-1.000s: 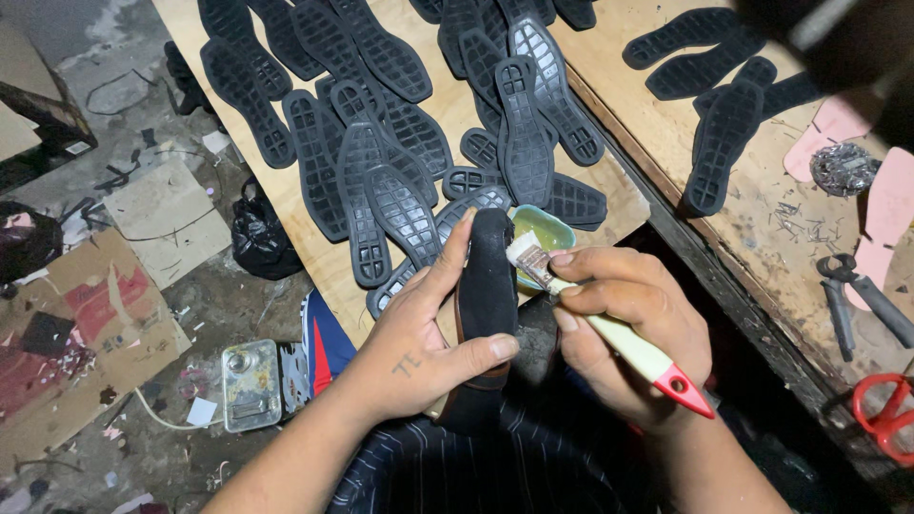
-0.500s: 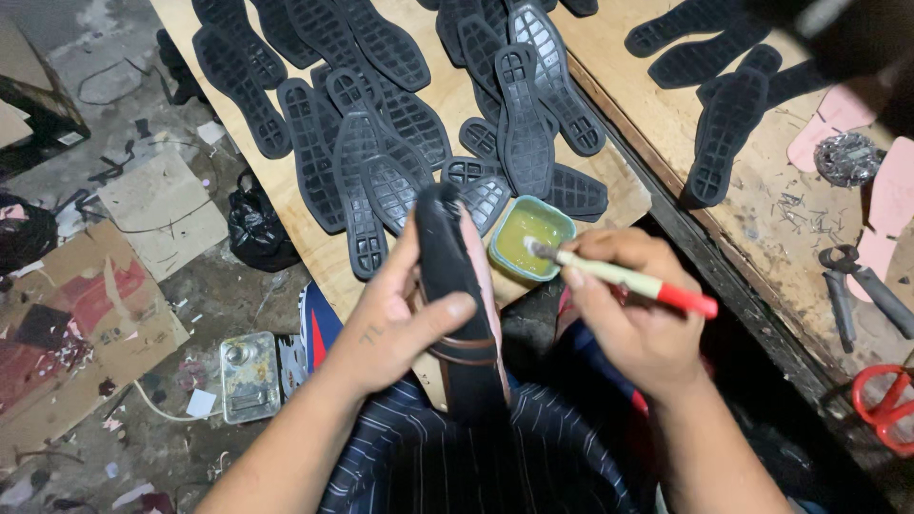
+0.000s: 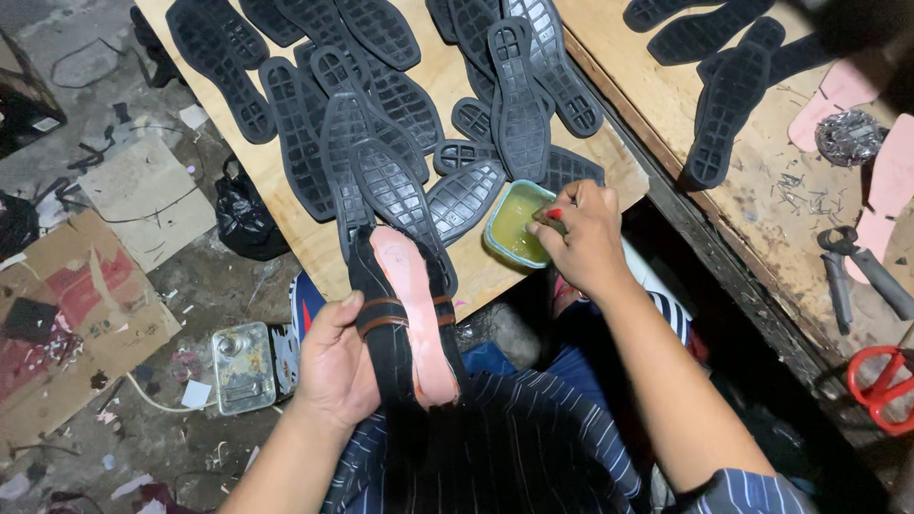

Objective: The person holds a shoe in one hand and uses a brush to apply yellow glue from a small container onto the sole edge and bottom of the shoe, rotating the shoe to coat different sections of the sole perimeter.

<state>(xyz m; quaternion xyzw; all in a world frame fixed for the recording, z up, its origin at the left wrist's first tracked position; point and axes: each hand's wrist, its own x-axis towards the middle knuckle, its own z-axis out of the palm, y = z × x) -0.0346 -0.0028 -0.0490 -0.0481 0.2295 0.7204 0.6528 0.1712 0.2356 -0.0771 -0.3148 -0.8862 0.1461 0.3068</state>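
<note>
My left hand (image 3: pixel 335 360) grips a black shoe upper on a last (image 3: pixel 405 319), turned bottom up so its pink insole faces me, with a brown band across the middle. My right hand (image 3: pixel 583 233) holds a brush with a red handle, mostly hidden by the fingers, its tip dipped into a small green bowl of yellowish glue (image 3: pixel 514 224). The bowl sits at the near edge of a wooden board (image 3: pixel 314 243) covered with several black rubber soles (image 3: pixel 395 186).
A workbench (image 3: pixel 762 181) at the right carries more black soles, pink insoles, loose nails, pliers (image 3: pixel 857 271) and red-handled scissors (image 3: pixel 881 385). On the dirty floor at the left lie cardboard (image 3: pixel 86 314), a black bag (image 3: pixel 246 217) and a small metal tin (image 3: pixel 243 366).
My left hand has turned the shoe so the pink insole faces up and lowered it toward my lap. My right hand has pushed the brush down into the glue bowl.
</note>
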